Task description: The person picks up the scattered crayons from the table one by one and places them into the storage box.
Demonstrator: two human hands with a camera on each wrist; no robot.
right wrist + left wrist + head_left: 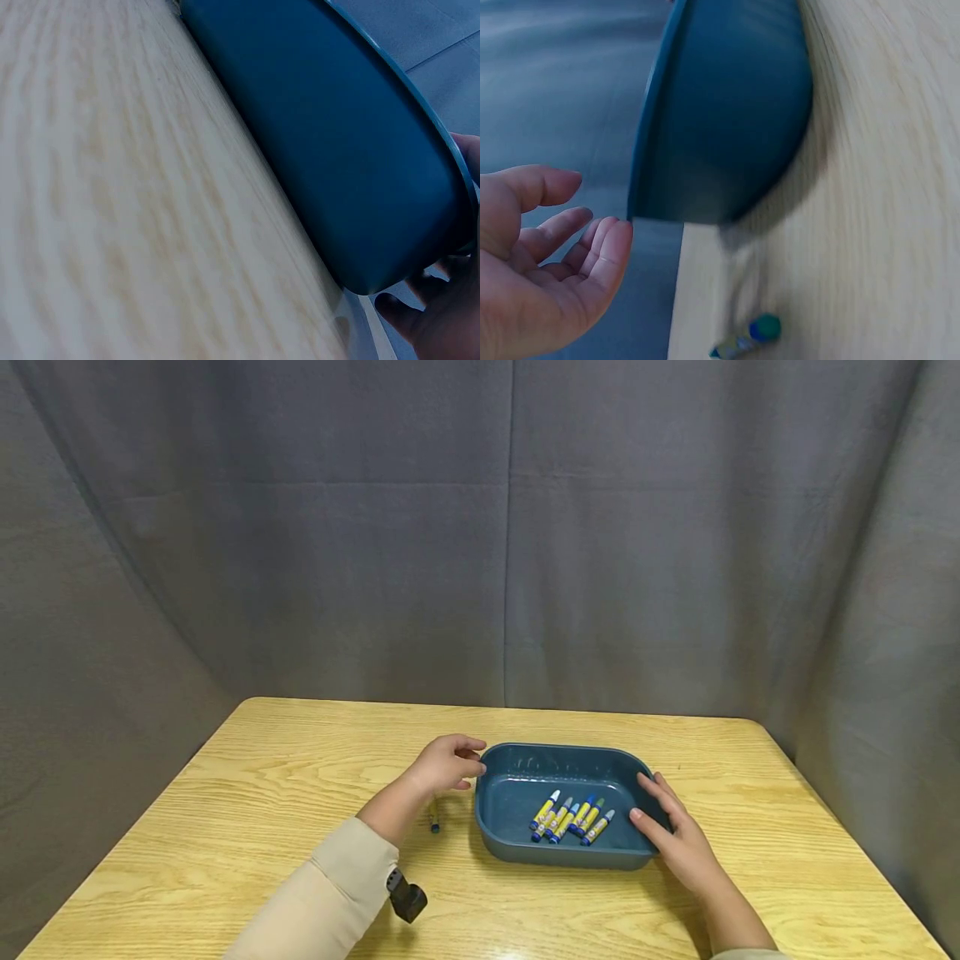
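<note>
A dark blue-green rectangular basin with rounded corners is in front of me. Inside it lie several oil-pastel crayons in yellow wrappers with blue ends. My right hand holds the basin's right end, thumb over the rim and other fingers round the outside; the right wrist view shows fingertips by its lower edge. At the left end, my left hand has its fingertips right at the rim, the thumb apart from the fingers in the left wrist view. One more crayon lies on the table, partly hidden by the left wrist.
The wood-grain table has rounded far corners. Grey curtains hang behind it and on both sides. A small black device is strapped at the left sleeve.
</note>
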